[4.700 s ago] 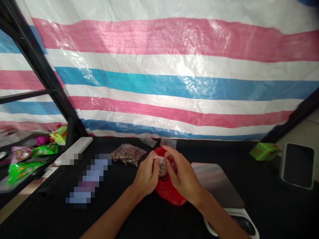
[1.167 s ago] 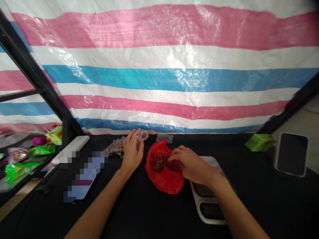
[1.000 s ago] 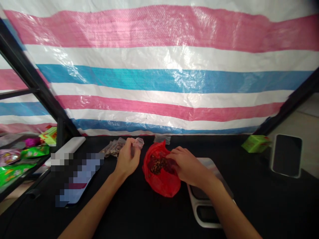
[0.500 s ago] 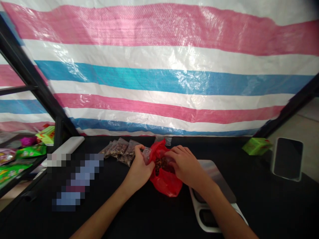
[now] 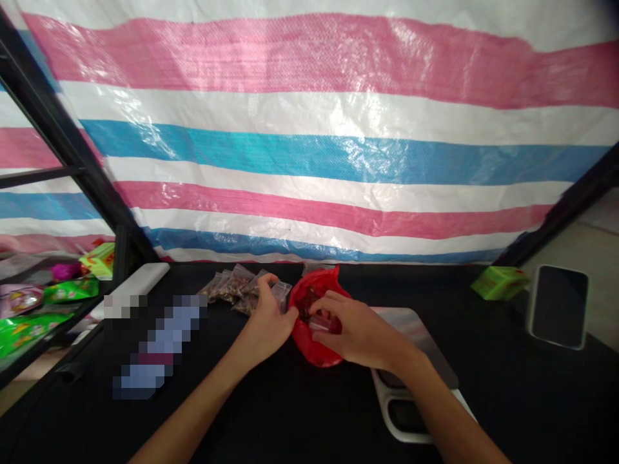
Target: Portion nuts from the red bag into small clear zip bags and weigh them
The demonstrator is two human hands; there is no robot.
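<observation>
A red plastic bag (image 5: 316, 351) stands with its mouth open on the black table, with small dark brown pieces (image 5: 305, 303) inside. My right hand (image 5: 353, 325) reaches into its mouth from the right, fingers curled round a small clear plastic piece (image 5: 320, 323) whose exact kind I cannot make out. At the bag's left rim is my left hand (image 5: 271, 322), its thumb by the red plastic. A small clear plastic bag (image 5: 282, 293) shows between that thumb and the fingers. Just behind lie several filled clear zip bags (image 5: 235, 283).
A kitchen scale (image 5: 425, 341) sits under my right forearm. Farther right are a green box (image 5: 500, 283) and an upright dark-screened device (image 5: 558, 306). On the left lie a long white object (image 5: 140, 283) and a blurred-out item (image 5: 162, 341); colourful packets (image 5: 70, 290) fill a side shelf.
My right hand has turned and closed in the red bag's mouth, the clear piece now showing in its fingers. The bag's mouth has shifted shape. The view has swung slightly left.
</observation>
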